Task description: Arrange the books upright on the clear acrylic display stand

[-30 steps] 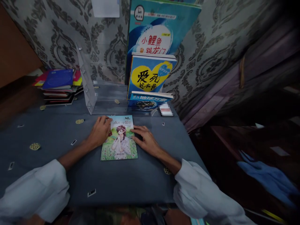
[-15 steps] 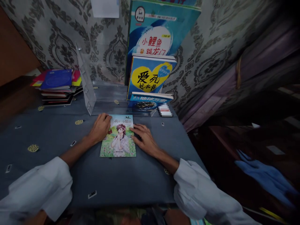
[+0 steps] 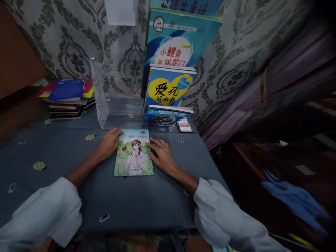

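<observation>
A paperback book [image 3: 135,154] with a drawn figure and Chinese title on its cover lies face up on the cloth-covered table. My left hand [image 3: 109,142] rests at its upper left edge, fingertips at the corner, fingers loosely stretched and not gripping. Along the right edge lies my right hand [image 3: 163,154], its fingers apart and their tips touching the cover's side. Just beyond the book stands a clear acrylic rack [image 3: 101,101]. On its right side are a yellow-and-blue book [image 3: 168,87], a thin blue book [image 3: 168,117] and a tall teal book [image 3: 183,38].
A stack of books and folders [image 3: 67,92] sits at the back left of the table [image 3: 147,206]. Beside the rack's right foot is a small blurred-out item [image 3: 185,125]. Patterned wall covering rises behind, a purple curtain [image 3: 236,105] hangs right, and blue cloth [image 3: 294,199] lies below.
My left hand has drawn slightly left, uncovering more of the book's left side and its red butterfly. My right hand stays at the right edge. The view has shifted a little.
</observation>
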{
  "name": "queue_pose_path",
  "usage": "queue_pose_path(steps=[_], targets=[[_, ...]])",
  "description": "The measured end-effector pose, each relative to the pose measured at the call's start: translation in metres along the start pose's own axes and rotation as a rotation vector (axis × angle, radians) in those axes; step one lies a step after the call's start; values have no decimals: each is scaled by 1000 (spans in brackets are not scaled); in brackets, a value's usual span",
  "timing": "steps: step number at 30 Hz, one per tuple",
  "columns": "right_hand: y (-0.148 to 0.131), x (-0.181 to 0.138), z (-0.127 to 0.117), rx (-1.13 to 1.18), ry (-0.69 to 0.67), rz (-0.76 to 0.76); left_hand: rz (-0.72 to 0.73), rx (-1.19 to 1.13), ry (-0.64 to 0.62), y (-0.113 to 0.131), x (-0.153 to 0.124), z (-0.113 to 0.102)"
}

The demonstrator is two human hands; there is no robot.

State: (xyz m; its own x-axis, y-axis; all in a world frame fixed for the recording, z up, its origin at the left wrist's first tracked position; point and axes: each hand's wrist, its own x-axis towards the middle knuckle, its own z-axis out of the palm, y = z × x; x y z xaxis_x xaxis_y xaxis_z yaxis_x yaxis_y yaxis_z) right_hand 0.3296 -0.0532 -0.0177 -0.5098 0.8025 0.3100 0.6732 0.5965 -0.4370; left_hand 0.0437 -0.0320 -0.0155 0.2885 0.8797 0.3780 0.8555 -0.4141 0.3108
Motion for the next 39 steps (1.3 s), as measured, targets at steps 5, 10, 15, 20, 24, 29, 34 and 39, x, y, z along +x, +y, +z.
queue_pose_path(steps=[5,10,15,20,24,29,34,39], targets=[[-37,32,17,18,-59,-176,19,-61,-24,-13,-4,-5],[-59,81,49,83,-151,-224,32,-18,-19,-10,-3,-5],[-54,91,56,30,-231,-235,35,2,6,-13,-3,-4],[-13,69,39,40,-180,-148,-2,32,-18,-14,-5,-3],[29,51,16,78,-132,-72,-1,37,-22,-12,-5,-5],[49,45,5,167,-71,-60,28,62,-25,-8,-5,-6],[49,48,8,160,-26,-83,64,133,-106,-1,-2,-9],[50,47,6,145,-35,-100,126,247,-214,10,5,-11]])
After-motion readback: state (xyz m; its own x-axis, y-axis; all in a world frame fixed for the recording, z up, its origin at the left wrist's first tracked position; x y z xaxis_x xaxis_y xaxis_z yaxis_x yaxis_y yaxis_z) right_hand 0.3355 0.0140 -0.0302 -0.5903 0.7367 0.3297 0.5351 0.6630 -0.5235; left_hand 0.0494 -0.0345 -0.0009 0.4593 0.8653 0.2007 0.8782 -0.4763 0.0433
